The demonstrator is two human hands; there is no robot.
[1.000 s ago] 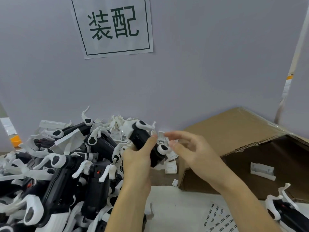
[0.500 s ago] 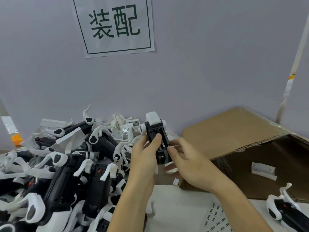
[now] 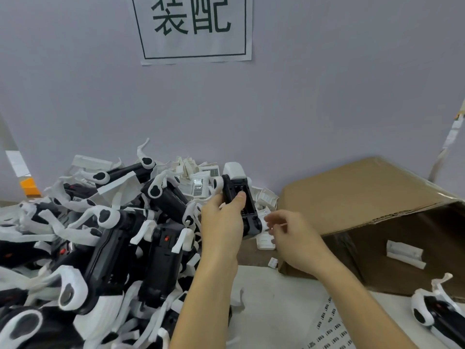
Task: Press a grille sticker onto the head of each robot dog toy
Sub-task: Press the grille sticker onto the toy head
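My left hand [image 3: 222, 220] grips a black-and-white robot dog toy [image 3: 237, 195] above the pile, belly side toward me, its white head pointing up and away. My right hand [image 3: 292, 235] hovers just right of the toy's lower end with loosely curled fingers, slightly blurred; I cannot tell whether it pinches anything. A sticker sheet [image 3: 329, 328] printed with small grille marks lies on the table near the bottom edge.
A big heap of robot dog toys [image 3: 108, 248] fills the left half. Loose white head parts [image 3: 201, 182] lie at the back by the wall. An open cardboard box [image 3: 377, 222] stands at right; another toy [image 3: 437, 316] lies at bottom right.
The left hand turned the toy from lying sideways to upright with its white head up. The right hand came to the toy's lower end, then drew slightly away to the right.
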